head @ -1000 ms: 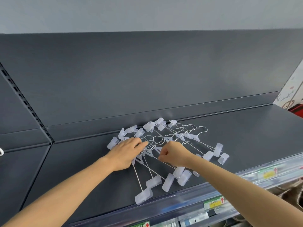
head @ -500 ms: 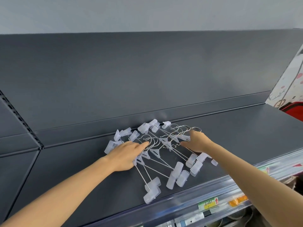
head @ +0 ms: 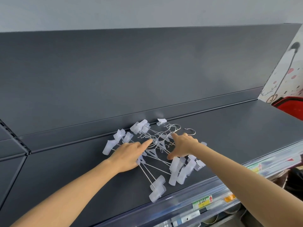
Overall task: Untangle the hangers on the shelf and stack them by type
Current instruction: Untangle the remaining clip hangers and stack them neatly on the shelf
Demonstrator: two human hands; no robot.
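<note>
Dark grey metal makes up the shelf [head: 237, 131] and the back panel [head: 147, 71] rising behind the heap of hangers [head: 152, 153], with a pale wall [head: 147, 12] above that. The hangers, wire hooks and rods with frosted plastic clips, lie tangled on the shelf, their far clips touching the foot of the back panel.

Both bare forearms reach in from below the heap. The left hand [head: 129, 154] lies palm down on the heap's left side, forefinger straight and touching the bunched hooks; its other fingers are hidden behind it. The right hand [head: 183, 146] rests flat on the heap's right side, fingers spread wide, forefinger among the hooks and thumb near the front clips. Neither hand visibly closes round a wire.

In front of the heap runs a clear price rail [head: 218, 182] carrying a yellow-green label [head: 202, 202], its print too blurred to read. Far right of the heap, a patterned wall [head: 287, 76] and something red [head: 288, 105] are cut off by the frame.
</note>
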